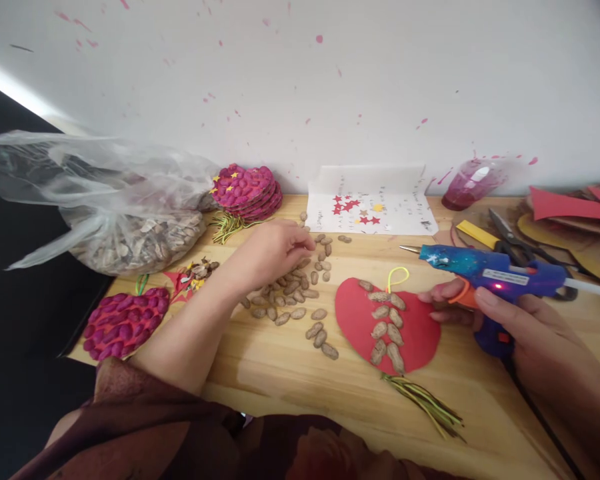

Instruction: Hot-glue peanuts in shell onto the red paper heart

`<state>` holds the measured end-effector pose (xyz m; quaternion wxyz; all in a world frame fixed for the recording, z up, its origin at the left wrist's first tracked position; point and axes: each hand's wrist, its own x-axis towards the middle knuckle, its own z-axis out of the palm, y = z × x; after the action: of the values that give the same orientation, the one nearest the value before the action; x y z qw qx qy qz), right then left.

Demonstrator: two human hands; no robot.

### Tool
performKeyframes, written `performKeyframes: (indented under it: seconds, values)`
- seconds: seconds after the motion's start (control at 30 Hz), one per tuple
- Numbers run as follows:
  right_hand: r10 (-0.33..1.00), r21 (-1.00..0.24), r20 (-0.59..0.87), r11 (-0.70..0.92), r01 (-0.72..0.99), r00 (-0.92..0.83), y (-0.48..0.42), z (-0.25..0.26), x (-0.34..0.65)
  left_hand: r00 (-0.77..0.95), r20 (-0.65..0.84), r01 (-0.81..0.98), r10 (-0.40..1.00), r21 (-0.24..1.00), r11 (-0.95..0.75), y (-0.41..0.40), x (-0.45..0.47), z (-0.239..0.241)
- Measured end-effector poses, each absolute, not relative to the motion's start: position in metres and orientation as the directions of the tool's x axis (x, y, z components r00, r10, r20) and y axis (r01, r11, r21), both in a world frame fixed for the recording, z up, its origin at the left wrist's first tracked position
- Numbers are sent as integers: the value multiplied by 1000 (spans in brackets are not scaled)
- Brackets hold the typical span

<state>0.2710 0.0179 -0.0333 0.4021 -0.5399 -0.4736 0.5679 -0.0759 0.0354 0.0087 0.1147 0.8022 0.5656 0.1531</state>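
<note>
My left hand (pixel 273 250) reaches over a scatter of peanut shells (pixel 293 293) on the wooden table, its fingers curled down onto them in a pinch. What it grips is hidden. My right hand (pixel 500 313) is closed round the handle of a blue hot glue gun (pixel 485 270), whose nozzle points left and whose light glows red. Between my hands lies a red paper heart (pixel 415 330) with a column of shells glued down its middle, a yellow loop at the top and a green-yellow tassel (pixel 425 403) at the bottom.
A clear plastic bag (pixel 125 213) of shells lies at the left. Purple-painted shell hearts lie at the front left (pixel 125 321) and stacked by the wall (pixel 247 190). At the back are a star-sticker sheet (pixel 375 200), a pink-stained cup (pixel 467 183), scissors (pixel 510 237) and cardboard pieces (pixel 575 207).
</note>
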Motion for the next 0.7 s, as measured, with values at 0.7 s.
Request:
performKeyframes:
  seconds: [0.7]
  values:
    - [963, -986, -165, -163, 30, -212, 16, -36, 272, 355, 157, 878, 922, 282, -386, 31, -42, -11]
